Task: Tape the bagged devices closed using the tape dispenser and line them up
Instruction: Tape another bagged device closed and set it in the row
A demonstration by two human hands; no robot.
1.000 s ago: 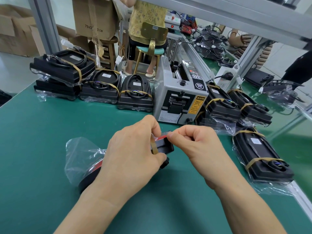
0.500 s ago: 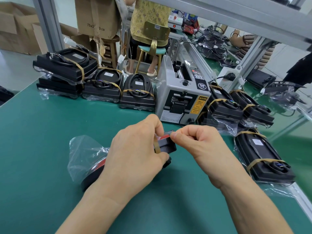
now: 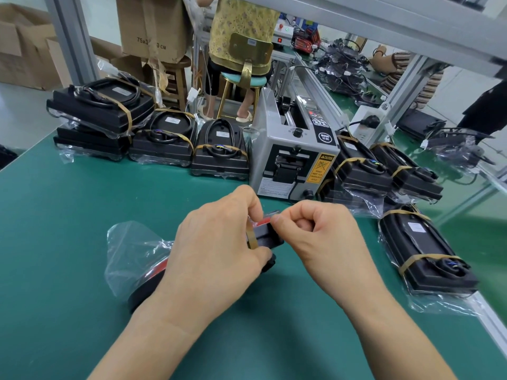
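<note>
A black device with a red stripe (image 3: 267, 237) lies on the green table in a clear plastic bag (image 3: 131, 250) whose loose end bunches to the left. My left hand (image 3: 216, 253) covers the device and grips it from above. My right hand (image 3: 321, 237) pinches a strip of clear tape at the device's far end, fingers curled. A brown band crosses the device between my hands. The grey tape dispenser (image 3: 293, 157) stands just behind them.
Bagged black devices (image 3: 219, 152) are lined up left of the dispenser, one stack (image 3: 101, 105) at the far left. More bagged devices (image 3: 362, 171) lie to the right, one (image 3: 428, 256) near the table's right edge. A seated person (image 3: 241, 37) is behind.
My hands and the device have barely shifted. The right hand's fingers have curled tighter at the device's end.
</note>
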